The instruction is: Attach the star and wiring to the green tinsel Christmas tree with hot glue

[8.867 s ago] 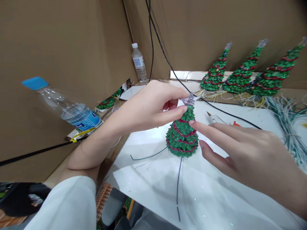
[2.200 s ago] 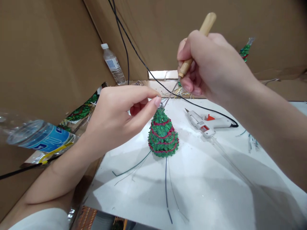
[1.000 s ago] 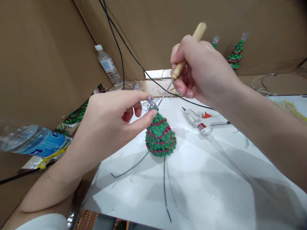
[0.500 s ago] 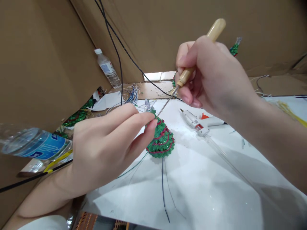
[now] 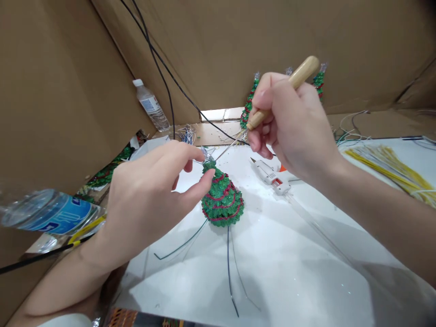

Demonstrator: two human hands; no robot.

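The left hand (image 5: 146, 195) has unpinched, thumb and forefinger apart beside the top of the tree (image 5: 224, 204), upright on the table (image 5: 289, 268); the right hand (image 5: 293, 122), farther off, grips a tool (image 5: 304, 71) slanting down toward it.

The tree (image 5: 223, 209) at the centre is glittery green, crossed by wavy dark-red bands, under a clear, faintly violet star (image 5: 205, 153). The tool handle (image 5: 304, 72) at upper right is pale tan. One wire (image 5: 185, 247) at lower centre is green, another dark blue. The tabletop (image 5: 299, 263) is white, the glue gun (image 5: 265, 172) white with an orange trigger (image 5: 282, 168). The walls (image 5: 68, 59) are brown, the cables (image 5: 184, 93) black. At lower left, the bottle label (image 5: 73, 215) is blue with pale lettering; at right, the wire bundle (image 5: 388, 170) mixes yellow and white.
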